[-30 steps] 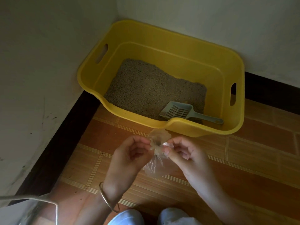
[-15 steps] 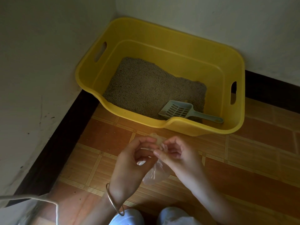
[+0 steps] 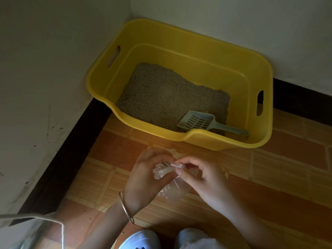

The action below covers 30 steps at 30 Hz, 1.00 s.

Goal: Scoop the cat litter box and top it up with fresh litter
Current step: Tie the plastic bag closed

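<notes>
A yellow litter box [image 3: 265, 87] stands in the corner of the room, with grey-brown litter [image 3: 165, 97] covering its floor. A grey slotted scoop [image 3: 199, 122] lies on the litter at the box's near right, handle pointing right. In front of the box, over the tiled floor, both hands work at a small clear plastic bag [image 3: 172, 192]. My left hand [image 3: 143, 178] grips its crumpled top, and my right hand [image 3: 203, 178] pinches the bag's edge right beside it. The bag's body hangs below the hands.
White walls with a dark skirting board [image 3: 59, 162] close in the left and back. Orange patterned floor tiles [image 3: 269, 177] spread to the right. A larger bag's opening [image 3: 36, 232] shows at the bottom left. My shoes [image 3: 142, 239] are at the bottom edge.
The hands have drawn closer together and turned the bag's top between the fingers; the bag's neck is now more bunched up. The box and scoop have not moved.
</notes>
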Each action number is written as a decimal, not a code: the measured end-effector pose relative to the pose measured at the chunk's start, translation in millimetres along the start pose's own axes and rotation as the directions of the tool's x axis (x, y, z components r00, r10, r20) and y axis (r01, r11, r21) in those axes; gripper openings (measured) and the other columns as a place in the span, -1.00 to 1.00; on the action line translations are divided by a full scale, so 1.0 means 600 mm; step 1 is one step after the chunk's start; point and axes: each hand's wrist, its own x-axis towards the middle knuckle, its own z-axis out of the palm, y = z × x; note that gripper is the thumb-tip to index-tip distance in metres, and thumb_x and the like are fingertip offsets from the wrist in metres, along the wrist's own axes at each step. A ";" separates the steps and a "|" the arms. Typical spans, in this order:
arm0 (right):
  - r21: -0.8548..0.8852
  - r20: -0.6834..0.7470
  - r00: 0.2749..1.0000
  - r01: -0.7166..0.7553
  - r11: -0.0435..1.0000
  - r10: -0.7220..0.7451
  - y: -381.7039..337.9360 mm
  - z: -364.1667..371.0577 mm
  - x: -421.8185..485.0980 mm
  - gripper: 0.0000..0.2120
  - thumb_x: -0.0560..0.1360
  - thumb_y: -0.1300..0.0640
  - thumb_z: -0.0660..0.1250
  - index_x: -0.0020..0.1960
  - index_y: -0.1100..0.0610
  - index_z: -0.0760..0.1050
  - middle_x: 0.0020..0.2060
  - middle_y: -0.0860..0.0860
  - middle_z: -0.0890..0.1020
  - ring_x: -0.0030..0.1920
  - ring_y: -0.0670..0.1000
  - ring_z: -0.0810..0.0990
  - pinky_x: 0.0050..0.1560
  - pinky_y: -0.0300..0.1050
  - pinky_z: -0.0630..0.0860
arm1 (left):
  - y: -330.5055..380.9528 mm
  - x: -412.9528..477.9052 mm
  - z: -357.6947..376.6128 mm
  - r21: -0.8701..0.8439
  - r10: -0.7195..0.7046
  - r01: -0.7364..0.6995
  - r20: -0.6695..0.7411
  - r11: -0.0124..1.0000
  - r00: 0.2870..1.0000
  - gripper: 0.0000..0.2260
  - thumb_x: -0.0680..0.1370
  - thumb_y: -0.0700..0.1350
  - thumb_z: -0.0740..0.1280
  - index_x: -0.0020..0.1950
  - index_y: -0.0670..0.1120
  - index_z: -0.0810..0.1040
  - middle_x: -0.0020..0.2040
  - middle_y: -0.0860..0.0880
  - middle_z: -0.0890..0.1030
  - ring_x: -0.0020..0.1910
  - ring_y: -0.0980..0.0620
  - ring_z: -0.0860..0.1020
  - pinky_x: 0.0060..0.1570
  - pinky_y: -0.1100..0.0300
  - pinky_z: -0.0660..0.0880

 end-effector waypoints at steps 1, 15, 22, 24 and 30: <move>-0.038 0.001 1.000 0.017 0.999 -0.017 0.001 -0.002 0.000 -0.82 0.46 0.12 0.37 -0.06 -0.17 0.51 -0.13 -0.25 0.61 -0.05 -0.24 0.55 -0.07 -0.38 0.43 | -0.001 0.002 0.002 -0.001 0.012 -0.012 -0.011 1.000 1.000 -0.74 0.37 0.21 0.30 0.03 0.22 0.53 0.04 0.27 0.51 0.04 0.21 0.45 -0.05 0.31 0.41; -0.619 -0.035 0.918 0.291 0.730 -0.396 -0.007 -0.014 0.007 -0.85 0.50 0.01 0.19 -0.10 0.06 0.48 -0.17 -0.09 0.53 -0.11 -0.06 0.43 -0.11 -0.15 0.42 | 0.014 0.009 -0.035 0.326 0.212 -0.199 -0.004 0.924 0.977 -0.82 0.45 0.04 0.30 0.00 0.04 0.57 0.01 0.11 0.54 -0.01 0.05 0.46 -0.02 0.18 0.40; -0.682 -0.030 0.886 0.320 0.657 -0.463 -0.059 -0.058 0.007 -0.88 0.50 0.01 0.18 -0.08 0.02 0.46 -0.14 -0.10 0.53 -0.07 -0.10 0.45 -0.07 -0.20 0.41 | 0.071 0.043 -0.123 0.659 0.254 -0.207 0.026 0.723 0.967 -0.57 0.49 0.12 0.17 0.26 -0.05 0.52 0.24 -0.03 0.54 0.19 -0.06 0.51 0.16 0.00 0.42; -0.685 -0.047 0.871 0.328 0.650 -0.488 -0.080 -0.074 0.011 -0.93 0.50 0.02 0.19 -0.08 -0.01 0.41 -0.16 -0.12 0.51 -0.09 -0.14 0.42 -0.05 -0.28 0.32 | 0.089 0.059 -0.141 0.725 0.252 -0.203 0.042 0.658 0.967 -0.53 0.49 0.14 0.15 0.30 -0.05 0.49 0.28 -0.04 0.52 0.26 -0.07 0.47 0.25 -0.03 0.33; -0.675 -0.070 0.843 0.354 0.647 -0.534 -0.152 -0.135 0.022 -0.94 0.51 0.02 0.23 -0.09 0.00 0.42 -0.20 -0.14 0.48 -0.15 -0.17 0.38 -0.12 -0.29 0.27 | 0.143 0.100 -0.184 0.808 0.257 -0.227 0.097 0.544 0.961 -0.54 0.55 0.16 0.09 0.30 -0.05 0.51 0.26 -0.05 0.54 0.29 -0.07 0.46 0.23 -0.13 0.37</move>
